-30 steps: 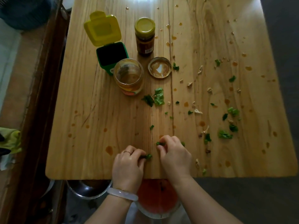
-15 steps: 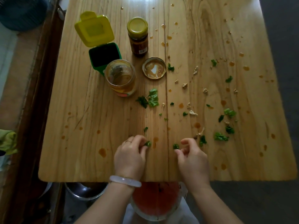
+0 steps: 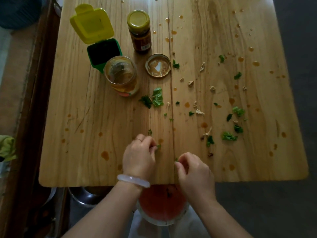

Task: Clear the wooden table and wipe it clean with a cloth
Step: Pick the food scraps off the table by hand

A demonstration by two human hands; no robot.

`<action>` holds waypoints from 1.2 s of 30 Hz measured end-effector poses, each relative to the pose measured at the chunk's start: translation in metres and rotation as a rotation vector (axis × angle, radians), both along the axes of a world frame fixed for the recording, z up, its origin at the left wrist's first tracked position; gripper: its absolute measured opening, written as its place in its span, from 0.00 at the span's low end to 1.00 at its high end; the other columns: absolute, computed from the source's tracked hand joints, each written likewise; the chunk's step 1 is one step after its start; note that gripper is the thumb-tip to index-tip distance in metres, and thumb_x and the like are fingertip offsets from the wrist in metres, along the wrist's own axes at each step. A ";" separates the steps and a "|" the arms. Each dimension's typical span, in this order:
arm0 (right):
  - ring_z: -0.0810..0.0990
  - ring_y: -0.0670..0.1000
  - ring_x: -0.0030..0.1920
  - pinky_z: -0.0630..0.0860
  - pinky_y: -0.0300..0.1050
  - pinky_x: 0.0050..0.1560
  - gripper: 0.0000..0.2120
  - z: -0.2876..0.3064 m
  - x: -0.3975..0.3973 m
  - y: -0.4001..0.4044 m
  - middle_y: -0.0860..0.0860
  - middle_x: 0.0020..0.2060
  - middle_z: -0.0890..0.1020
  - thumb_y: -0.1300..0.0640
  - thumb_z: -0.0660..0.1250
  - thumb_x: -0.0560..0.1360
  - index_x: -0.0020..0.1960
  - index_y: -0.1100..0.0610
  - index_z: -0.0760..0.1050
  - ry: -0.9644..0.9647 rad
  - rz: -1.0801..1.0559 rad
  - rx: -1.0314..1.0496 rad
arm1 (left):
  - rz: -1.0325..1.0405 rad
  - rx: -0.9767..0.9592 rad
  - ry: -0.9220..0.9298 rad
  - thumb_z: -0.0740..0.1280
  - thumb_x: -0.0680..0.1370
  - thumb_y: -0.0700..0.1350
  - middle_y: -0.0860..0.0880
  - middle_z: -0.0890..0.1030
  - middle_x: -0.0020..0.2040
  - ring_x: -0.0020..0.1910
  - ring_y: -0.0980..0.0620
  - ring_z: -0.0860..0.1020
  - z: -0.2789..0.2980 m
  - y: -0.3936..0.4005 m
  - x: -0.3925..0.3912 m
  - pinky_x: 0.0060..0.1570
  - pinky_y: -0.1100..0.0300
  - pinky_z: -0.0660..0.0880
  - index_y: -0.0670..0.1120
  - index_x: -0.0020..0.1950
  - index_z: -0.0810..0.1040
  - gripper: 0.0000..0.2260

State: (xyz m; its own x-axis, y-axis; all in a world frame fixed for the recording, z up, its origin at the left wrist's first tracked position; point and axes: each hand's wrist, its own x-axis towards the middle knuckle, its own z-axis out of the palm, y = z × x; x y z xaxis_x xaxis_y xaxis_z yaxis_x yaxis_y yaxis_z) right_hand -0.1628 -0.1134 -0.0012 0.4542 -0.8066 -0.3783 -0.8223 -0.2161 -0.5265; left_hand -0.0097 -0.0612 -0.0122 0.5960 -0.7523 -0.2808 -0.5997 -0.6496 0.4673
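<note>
While both hands work low in the frame, near the front edge of the wooden table (image 3: 72, 117), each one pinches a small green leaf scrap. The left hand (image 3: 139, 158), with a ring on one finger and a pale bangle (image 3: 133, 180) on the wrist, has its fingers curled around a leaf bit (image 3: 158, 146) at its fingertips. The right hand (image 3: 193, 170), just right of it and slightly lower, nips another green scrap (image 3: 176, 159) between thumb and finger. The two hands are close but not touching.

More leaf pieces (image 3: 157, 99) lie at the centre of the frame, with others scattered to the right among pale crumbs and brown sauce drops. At upper left stands a green container (image 3: 103, 52) with its yellow lid (image 3: 91, 23) flipped open; an open glass jar (image 3: 121, 75) sits just beside it, its loose lid (image 3: 158, 65) to the right. A closed sauce jar (image 3: 139, 30) stands above that lid. Below the table edge, between the forearms, a red-lined bin (image 3: 161, 205) shows. A yellow-green cloth (image 3: 6, 147) lies at the far left edge, off the table.
</note>
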 end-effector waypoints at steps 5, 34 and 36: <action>0.76 0.45 0.35 0.66 0.39 0.32 0.09 0.004 -0.029 0.048 0.43 0.36 0.75 0.52 0.72 0.71 0.40 0.47 0.71 0.010 0.059 0.042 | -0.059 -0.098 0.086 0.63 0.73 0.49 0.57 0.74 0.42 0.37 0.55 0.75 0.000 0.064 -0.054 0.36 0.61 0.73 0.54 0.43 0.73 0.01; 0.67 0.37 0.37 0.63 0.35 0.36 0.06 -0.020 -0.063 0.088 0.40 0.36 0.72 0.45 0.65 0.76 0.49 0.45 0.75 0.121 0.029 0.262 | -0.159 0.322 0.138 0.62 0.78 0.53 0.58 0.75 0.49 0.46 0.59 0.76 -0.011 0.102 -0.090 0.38 0.63 0.70 0.56 0.51 0.74 0.04; 0.69 0.39 0.36 0.63 0.33 0.32 0.04 -0.020 -0.062 0.089 0.39 0.35 0.72 0.48 0.68 0.75 0.47 0.45 0.73 0.049 -0.009 0.189 | -0.186 0.250 0.126 0.73 0.70 0.49 0.58 0.76 0.40 0.34 0.59 0.76 -0.013 0.100 -0.090 0.26 0.65 0.67 0.57 0.43 0.76 0.08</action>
State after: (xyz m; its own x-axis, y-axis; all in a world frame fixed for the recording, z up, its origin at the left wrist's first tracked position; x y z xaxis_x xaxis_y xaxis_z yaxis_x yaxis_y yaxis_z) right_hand -0.2251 -0.0248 -0.0211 0.4245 -0.7228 -0.5452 -0.8494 -0.1094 -0.5163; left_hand -0.0998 0.0387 -0.0254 0.4037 -0.7436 -0.5329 -0.6668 -0.6380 0.3852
